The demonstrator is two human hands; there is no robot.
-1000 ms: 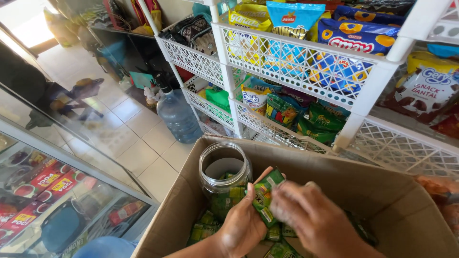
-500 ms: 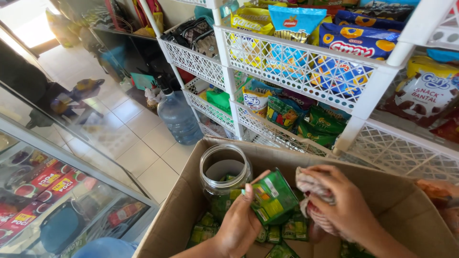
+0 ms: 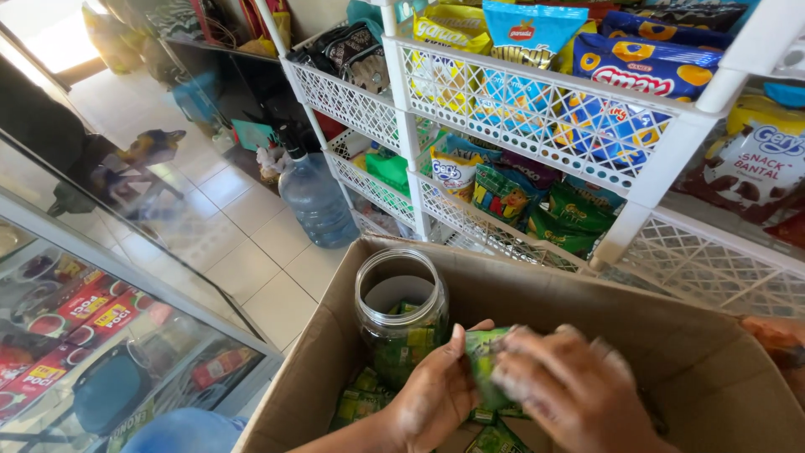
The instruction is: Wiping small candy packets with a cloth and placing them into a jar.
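**packfan:** Green sachet (image 3: 485, 362) question: who's actually got hold of it?

**shelfwatcher:** Both hands, as far as I can see. It sits between them, above the inside of the cardboard box (image 3: 587, 294), a little to the right of the clear jar (image 3: 401, 312). The left hand (image 3: 434, 393) comes up from below with its thumb pressed on the sachet's left edge, so that one is clenched on it. The right hand (image 3: 570, 387) covers the right half. It's blurred, but its fingers (image 3: 537, 340) curl over the top edge, so I'd call it gripping too.

**packfan:** Which way is it lying?

**shelfwatcher:** Long side roughly upright, tilted a bit, flat face toward the camera. The jar's open mouth is up and to the left of it, and the left hand is the one nearer the jar.

**packfan:** Anything in the jar?

**shelfwatcher:** Yes, green sachets in the lower part, top part bare. More loose green packets (image 3: 360, 403) lie on the box bottom around the jar's foot and under the hands.

**packfan:** And around the box?

**shelfwatcher:** White lattice shelves (image 3: 503, 92) behind it, packed with snack bags in blue, yellow and green. A big water bottle (image 3: 317, 197) stands on the tiled floor (image 3: 243, 252) beside the shelves, and a glass display case (image 3: 109, 310) is off to the left.
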